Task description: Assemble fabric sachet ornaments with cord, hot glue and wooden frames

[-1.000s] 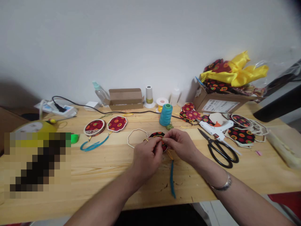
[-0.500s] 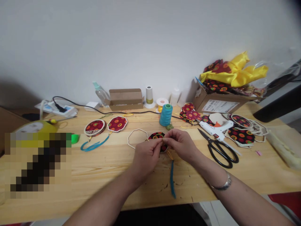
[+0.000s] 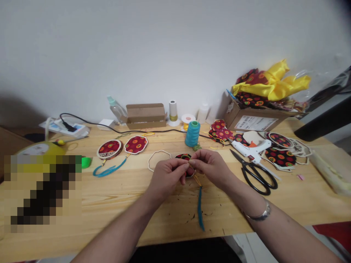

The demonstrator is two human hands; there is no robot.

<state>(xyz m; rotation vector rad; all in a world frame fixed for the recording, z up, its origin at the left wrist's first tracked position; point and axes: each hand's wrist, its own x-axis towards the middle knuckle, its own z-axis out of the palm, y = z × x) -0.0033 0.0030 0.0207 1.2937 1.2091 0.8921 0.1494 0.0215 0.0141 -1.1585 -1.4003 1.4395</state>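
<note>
My left hand [image 3: 168, 176] and my right hand [image 3: 212, 166] meet at the middle of the table, thumbs and fingertips pinched together. A thin olive cord [image 3: 187, 156] runs between them, its ends hidden by the fingers. Beneath the fingertips lies a dark, flower-patterned fabric piece [image 3: 189, 173], mostly covered. From it a yellow cord and a blue tassel [image 3: 201, 208] trail toward the front edge. Left of it, partly behind my left hand, is a bare scalloped wooden frame [image 3: 149, 161]. A blue thread cone [image 3: 192, 134] stands just behind the hands.
Black-handled scissors [image 3: 259, 175] and a white glue gun [image 3: 253, 150] lie right, near patterned pieces [image 3: 280, 157]. A cardboard box [image 3: 251, 120] of fabric stands behind. Two finished red ornaments [image 3: 109, 148] lie left. A black cable [image 3: 153, 130] crosses the back.
The fingers of my left hand have shifted slightly, with one fingertip now showing lower. Both hands stay pinched together over the fabric piece.
</note>
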